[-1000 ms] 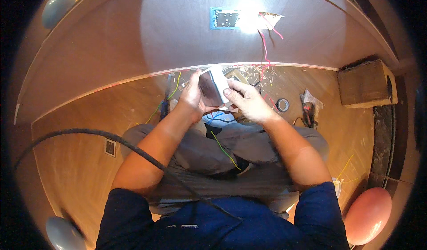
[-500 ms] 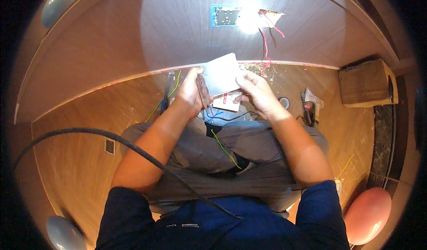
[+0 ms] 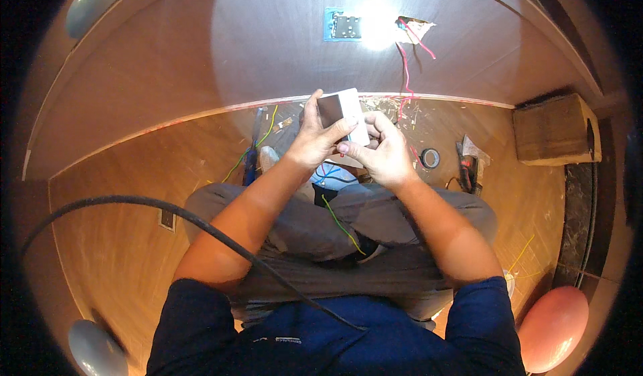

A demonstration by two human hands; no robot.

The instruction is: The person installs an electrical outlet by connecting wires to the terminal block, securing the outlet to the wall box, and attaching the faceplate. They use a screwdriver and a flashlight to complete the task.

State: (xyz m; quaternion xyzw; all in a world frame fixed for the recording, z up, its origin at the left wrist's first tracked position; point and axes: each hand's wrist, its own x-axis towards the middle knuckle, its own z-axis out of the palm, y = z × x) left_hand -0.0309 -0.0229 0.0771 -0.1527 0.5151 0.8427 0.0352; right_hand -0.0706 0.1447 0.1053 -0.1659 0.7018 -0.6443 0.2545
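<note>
Wood-panel wall (image 3: 201, 61) w/ bright glare, wood floor (image 3: 114, 242), wooden box (image 3: 554, 129) at right.

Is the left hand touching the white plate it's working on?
Touching. The head view shows the left hand wrapped around the white plate, its thumb lying across the face.

The flat rectangular plastic plate (image 3: 343, 115) is white with one dark grey side. At 12 o'clock, red thin wires (image 3: 406, 68) hang beside a blue square wall box (image 3: 341, 25). The wooden floor (image 3: 127, 242) is brown.
</note>
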